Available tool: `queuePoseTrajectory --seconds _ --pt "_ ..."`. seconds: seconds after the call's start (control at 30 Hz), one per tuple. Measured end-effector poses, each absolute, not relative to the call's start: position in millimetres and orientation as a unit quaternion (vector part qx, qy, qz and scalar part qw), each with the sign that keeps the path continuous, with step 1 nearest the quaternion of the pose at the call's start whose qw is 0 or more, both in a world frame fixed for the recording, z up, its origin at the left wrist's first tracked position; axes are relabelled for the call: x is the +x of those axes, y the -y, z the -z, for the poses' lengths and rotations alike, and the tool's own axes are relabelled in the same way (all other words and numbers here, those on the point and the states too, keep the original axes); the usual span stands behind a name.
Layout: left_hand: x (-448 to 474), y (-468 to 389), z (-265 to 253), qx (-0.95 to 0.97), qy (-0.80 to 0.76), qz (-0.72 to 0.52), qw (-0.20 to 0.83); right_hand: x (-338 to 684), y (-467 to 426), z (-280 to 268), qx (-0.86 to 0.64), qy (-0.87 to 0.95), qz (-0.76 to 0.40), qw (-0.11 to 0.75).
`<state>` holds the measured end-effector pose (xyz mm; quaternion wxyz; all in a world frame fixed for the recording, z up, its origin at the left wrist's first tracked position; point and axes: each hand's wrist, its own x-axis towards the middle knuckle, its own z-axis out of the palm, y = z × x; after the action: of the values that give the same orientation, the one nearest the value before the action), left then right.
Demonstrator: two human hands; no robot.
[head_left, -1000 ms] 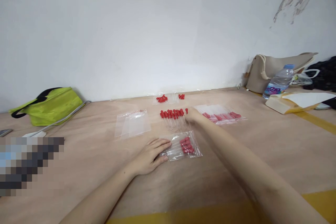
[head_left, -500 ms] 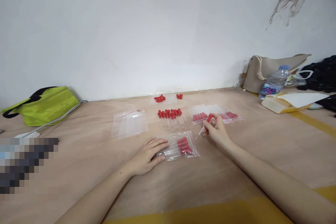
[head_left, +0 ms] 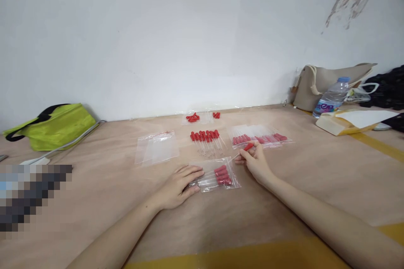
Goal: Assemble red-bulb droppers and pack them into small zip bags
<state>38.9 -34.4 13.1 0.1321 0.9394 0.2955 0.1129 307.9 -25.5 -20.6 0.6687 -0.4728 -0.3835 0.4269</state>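
Observation:
My left hand [head_left: 181,185] lies flat on the left end of a clear zip bag [head_left: 234,181], fingers stretched out over the plastic. Inside this bag are several glass droppers with red rubber bulbs [head_left: 222,175], the bulbs toward its right end. Just off that end, my right hand [head_left: 257,163] pinches a single dropper [head_left: 248,146] by its red bulb, with the glass tip pointing left to the bag's edge. Behind the bag is a row of loose droppers [head_left: 204,135]. Filled bags of droppers [head_left: 259,128] lie behind my right hand.
Flat zip bags [head_left: 158,147] lie to the left. Near the wall are loose red bulbs [head_left: 193,117] on plastic. A water bottle [head_left: 331,98], a beige bag [head_left: 311,86] and an opened packet [head_left: 344,124] stand at right; a green pouch [head_left: 66,128] and cable sit at left.
My right hand has moved a little left and down, bringing the dropper's tip to the bag's right end and tilting the dropper flatter. My left hand has stayed on the bag.

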Motion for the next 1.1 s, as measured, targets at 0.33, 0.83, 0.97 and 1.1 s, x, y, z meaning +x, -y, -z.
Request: queuePoseTrajectory --seconds 0.33,0.83,0.97,1.1 --pt "37.4 33.6 -10.9 0.942 -0.293 -0.109 0.123 308.3 27.4 20.2 -0.447 0.353 -0.453 0.686" --pt "39.4 35.2 -12.8 0.941 -0.294 -0.111 0.125 305.2 34.9 13.6 -0.470 0.477 -0.520 0.531" --pt "39.3 35.6 -12.7 0.941 -0.298 -0.106 0.120 307.2 33.0 12.3 -0.493 0.475 -0.522 0.509" --pt "39.2 35.2 -12.2 0.942 -0.300 -0.101 0.112 303.6 32.4 15.0 -0.492 0.496 -0.517 0.495"
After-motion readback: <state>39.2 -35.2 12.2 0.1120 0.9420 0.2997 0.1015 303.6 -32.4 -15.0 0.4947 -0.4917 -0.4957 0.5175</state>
